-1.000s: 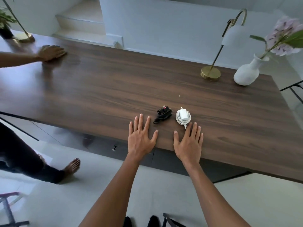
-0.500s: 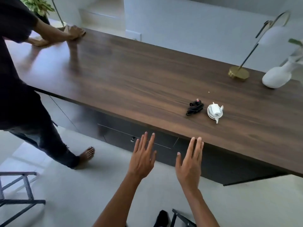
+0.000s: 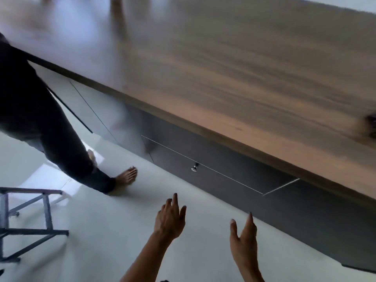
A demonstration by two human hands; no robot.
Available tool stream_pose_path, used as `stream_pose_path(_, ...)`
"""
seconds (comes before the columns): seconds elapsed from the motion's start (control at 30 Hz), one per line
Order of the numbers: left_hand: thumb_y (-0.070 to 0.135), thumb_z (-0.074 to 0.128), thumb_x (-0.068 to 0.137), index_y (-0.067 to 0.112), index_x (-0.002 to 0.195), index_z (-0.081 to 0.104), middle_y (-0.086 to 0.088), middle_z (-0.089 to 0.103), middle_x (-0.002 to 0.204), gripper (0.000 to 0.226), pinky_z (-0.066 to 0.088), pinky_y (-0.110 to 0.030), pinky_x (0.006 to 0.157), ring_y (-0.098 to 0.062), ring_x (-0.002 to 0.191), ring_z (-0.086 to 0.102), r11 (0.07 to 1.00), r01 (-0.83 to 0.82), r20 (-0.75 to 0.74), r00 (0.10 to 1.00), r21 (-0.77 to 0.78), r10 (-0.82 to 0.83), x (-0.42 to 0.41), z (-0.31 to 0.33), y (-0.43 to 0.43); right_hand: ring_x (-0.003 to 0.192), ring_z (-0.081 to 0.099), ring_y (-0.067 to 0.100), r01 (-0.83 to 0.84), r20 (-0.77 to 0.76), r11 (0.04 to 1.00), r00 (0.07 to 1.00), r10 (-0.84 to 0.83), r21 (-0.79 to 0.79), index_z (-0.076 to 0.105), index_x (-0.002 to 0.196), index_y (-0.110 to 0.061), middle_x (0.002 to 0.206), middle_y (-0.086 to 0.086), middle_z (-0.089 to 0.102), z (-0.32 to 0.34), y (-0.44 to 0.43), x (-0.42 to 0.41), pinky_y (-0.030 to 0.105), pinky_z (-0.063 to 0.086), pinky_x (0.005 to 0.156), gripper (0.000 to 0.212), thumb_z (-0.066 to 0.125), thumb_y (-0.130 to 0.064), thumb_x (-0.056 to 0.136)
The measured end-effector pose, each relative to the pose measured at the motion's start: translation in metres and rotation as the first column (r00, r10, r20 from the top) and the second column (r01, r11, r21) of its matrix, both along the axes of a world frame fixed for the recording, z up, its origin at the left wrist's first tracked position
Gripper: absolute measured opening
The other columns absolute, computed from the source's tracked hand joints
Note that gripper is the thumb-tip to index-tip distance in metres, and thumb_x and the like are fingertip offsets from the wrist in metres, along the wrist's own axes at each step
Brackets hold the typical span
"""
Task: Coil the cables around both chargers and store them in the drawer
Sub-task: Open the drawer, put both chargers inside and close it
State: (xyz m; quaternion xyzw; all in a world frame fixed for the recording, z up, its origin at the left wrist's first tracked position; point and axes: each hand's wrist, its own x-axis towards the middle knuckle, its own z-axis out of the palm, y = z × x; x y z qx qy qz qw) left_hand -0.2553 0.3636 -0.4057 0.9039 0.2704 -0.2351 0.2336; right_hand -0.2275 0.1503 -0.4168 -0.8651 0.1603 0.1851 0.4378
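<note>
Long dark-brown wood-grain bench (image 3: 254, 64) runs diagonally, surface blurred by motion. Pale glossy floor (image 3: 101, 231) below. Second person in dark trousers (image 3: 40, 123) stands at left, bare foot (image 3: 127, 176) on floor. Grey metal-framed stool (image 3: 26, 222) at lower left.

Nothing to read here: no text, label, brand, number or sign is legible anywhere in this view. The wooden tabletop (image 3: 244, 68) is heavily smeared by motion blur and carries no lettering that can be made out. The dark drawer (image 3: 223, 159) front beneath it is plain, with only a small metal knob (image 3: 195, 168) and no marking on it. A dark blurred shape (image 3: 369, 127) at the right edge of the tabletop is too smeared to show any print.
</note>
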Motion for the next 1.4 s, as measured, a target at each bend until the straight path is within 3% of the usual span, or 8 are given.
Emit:
stream_pose_path(0.2, 0.03, 0.038, 0.108, 0.002, 0.145, 0.039, -0.023, 0.06, 0.136, 0.047, 0.043, -0.039, 0.101, -0.038, 0.13, 0.054, 0.948, -0.225, 0.151, 0.953, -0.226, 0.262, 0.098, -0.1, 0.015, 0.123, 0.055, 0.036, 0.537, -0.297, 0.755, 0.842, -0.451, 0.376, 0.027, 0.157, -0.017, 0.157, 0.014, 0.038, -0.065, 0.018, 0.075, 0.041, 0.042, 0.107, 0.055, 0.032, -0.041, 0.108)
stream_pose_path(0.37, 0.021, 0.033, 0.108, -0.002, 0.131, 0.047, -0.028, 0.062, 0.129, 0.035, 0.044, -0.042, 0.092, -0.043, 0.119, 0.058, 0.932, -0.216, 0.179, 0.945, -0.29, 0.274, 0.148, -0.136, 0.007, 0.126, 0.056, 0.041, 0.679, -0.444, 0.488, 0.731, -0.517, 0.548, 0.02, 0.159, -0.02, 0.157, 0.018, 0.036, -0.084, 0.027, 0.106, 0.05, 0.042, 0.11, 0.066, 0.026, -0.055, 0.105)
stream_pose_path(0.53, 0.026, 0.027, 0.109, 0.002, 0.13, 0.044, -0.027, 0.06, 0.134, 0.037, 0.045, -0.042, 0.095, -0.044, 0.123, 0.057, 0.882, -0.338, 0.125, 0.91, -0.33, 0.396, 0.181, -0.162, 0.008, 0.131, 0.051, 0.046, 0.711, -0.488, 0.412, 0.697, -0.526, 0.57, 0.018, 0.16, -0.02, 0.159, 0.018, 0.034, -0.095, 0.028, 0.136, 0.051, 0.04, 0.111, 0.067, 0.023, -0.057, 0.104)
stream_pose_path(0.63, 0.026, 0.024, 0.107, 0.01, 0.145, 0.038, -0.023, 0.063, 0.133, 0.043, 0.047, -0.044, 0.095, -0.044, 0.12, 0.06, 0.923, -0.27, 0.188, 0.926, -0.275, 0.327, 0.186, -0.176, 0.012, 0.132, 0.049, 0.048, 0.718, -0.503, 0.358, 0.682, -0.53, 0.597, 0.017, 0.16, -0.015, 0.159, 0.018, 0.033, -0.098, 0.018, 0.149, 0.052, 0.038, 0.112, 0.072, 0.022, -0.059, 0.103)
stream_pose_path(0.9, 0.034, 0.023, 0.108, 0.025, 0.136, 0.041, -0.016, 0.071, 0.117, 0.035, 0.05, -0.044, 0.082, -0.044, 0.099, 0.067, 0.961, -0.161, 0.286, 0.932, -0.227, 0.224, 0.166, -0.178, 0.018, 0.135, 0.047, 0.046, 0.756, -0.55, 0.286, 0.635, -0.543, 0.589, 0.025, 0.155, -0.007, 0.156, 0.021, 0.036, -0.1, 0.005, 0.15, 0.052, 0.04, 0.112, 0.073, 0.024, -0.058, 0.103)
stream_pose_path(1.1, 0.026, 0.026, 0.108, 0.019, 0.134, 0.043, -0.014, 0.07, 0.119, 0.032, 0.05, -0.043, 0.078, -0.043, 0.099, 0.067, 0.938, -0.19, 0.242, 0.934, -0.29, 0.264, 0.111, -0.166, 0.017, 0.127, 0.056, 0.043, 0.781, -0.599, 0.298, 0.615, -0.513, 0.548, 0.049, 0.136, 0.002, 0.125, 0.029, 0.055, -0.112, 0.01, 0.121, 0.048, 0.06, 0.089, 0.065, 0.035, -0.053, 0.104)
stream_pose_path(1.23, 0.022, 0.039, 0.103, 0.008, 0.112, 0.051, -0.021, 0.069, 0.115, 0.021, 0.054, -0.045, 0.085, -0.044, 0.107, 0.065, 0.766, -0.435, 0.069, 0.848, -0.474, 0.525, 0.064, -0.164, 0.019, 0.108, 0.064, 0.042, 0.824, -0.613, 0.35, 0.565, -0.552, 0.445, 0.045, 0.131, -0.001, 0.103, 0.021, 0.054, -0.111, 0.021, 0.07, 0.044, 0.059, 0.067, 0.054, 0.036, -0.048, 0.106)
stream_pose_path(1.4, 0.035, 0.037, 0.105, 0.012, 0.117, 0.049, -0.007, 0.06, 0.102, 0.028, 0.044, -0.035, 0.077, -0.024, 0.092, 0.055, 0.39, -0.641, -0.087, 0.582, -0.661, 0.809, 0.024, -0.128, 0.024, 0.082, 0.063, 0.026, 0.845, -0.624, 0.356, 0.534, -0.571, 0.398, 0.034, 0.15, -0.005, 0.139, 0.027, 0.043, -0.086, 0.023, 0.019, 0.048, 0.046, 0.11, 0.056, 0.041, -0.04, 0.106)
